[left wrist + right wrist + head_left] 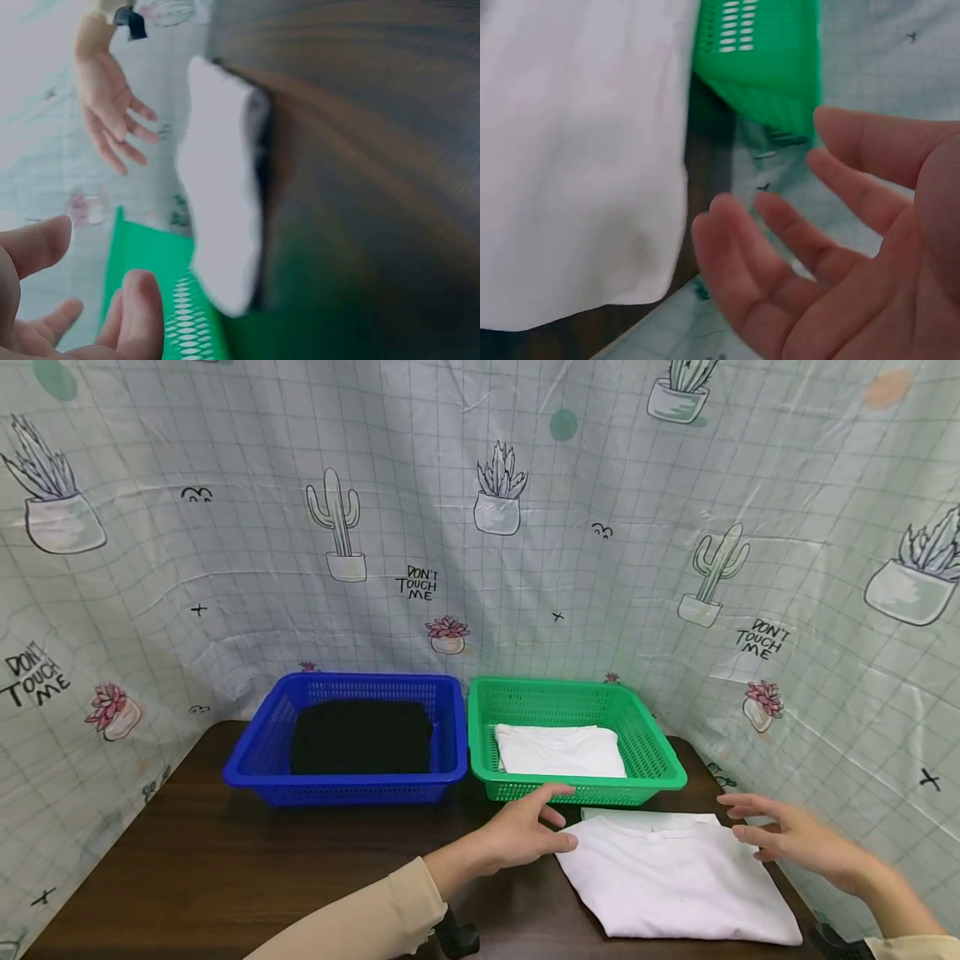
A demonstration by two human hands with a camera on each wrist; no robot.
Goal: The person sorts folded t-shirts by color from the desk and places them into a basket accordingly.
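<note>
A folded white T-shirt lies on the dark wooden table in front of the green basket. At its left far corner is my left hand, thumb and fingers spread apart; the left wrist view shows nothing between them. My right hand hovers by the shirt's right far corner, its fingers loosely bent. In the right wrist view that hand is apart from the white cloth and holds nothing. Inside the green basket lies another folded white garment.
Left of the green basket stands a blue basket with folded black cloth in it. A curtain printed with cacti hangs behind and around the table. The right table edge runs close beside the shirt.
</note>
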